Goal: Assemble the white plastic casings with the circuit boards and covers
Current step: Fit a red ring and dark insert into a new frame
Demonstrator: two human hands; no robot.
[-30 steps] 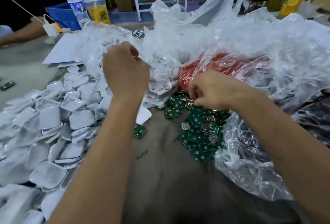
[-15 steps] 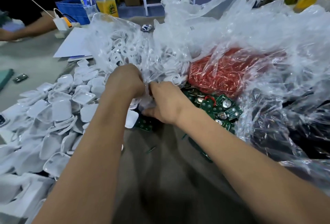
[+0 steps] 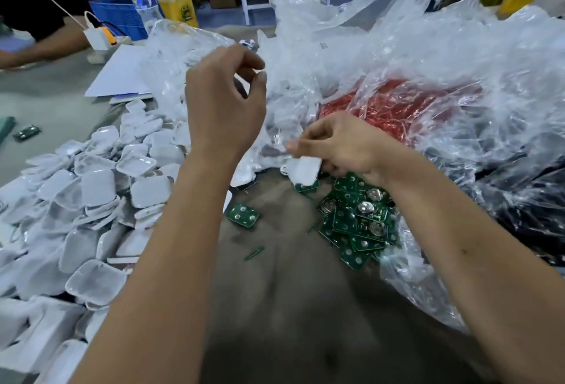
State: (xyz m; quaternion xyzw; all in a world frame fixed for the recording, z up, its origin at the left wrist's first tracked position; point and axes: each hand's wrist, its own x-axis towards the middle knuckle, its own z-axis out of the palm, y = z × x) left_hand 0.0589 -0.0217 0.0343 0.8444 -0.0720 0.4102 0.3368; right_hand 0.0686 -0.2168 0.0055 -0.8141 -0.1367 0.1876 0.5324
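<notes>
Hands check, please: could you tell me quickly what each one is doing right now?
Left hand: raised, fingers loosely curled, holding nothing.
Right hand: gripping a white casing.

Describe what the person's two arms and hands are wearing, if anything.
Both forearms are bare as far as the frame shows: no sleeves or cuffs in view. The left hand and right hand wear no gloves, and no rings show on the visible fingers. Neither wrist carries a watch, strap or grounding band. No markings or cables are attached to either arm.
</notes>
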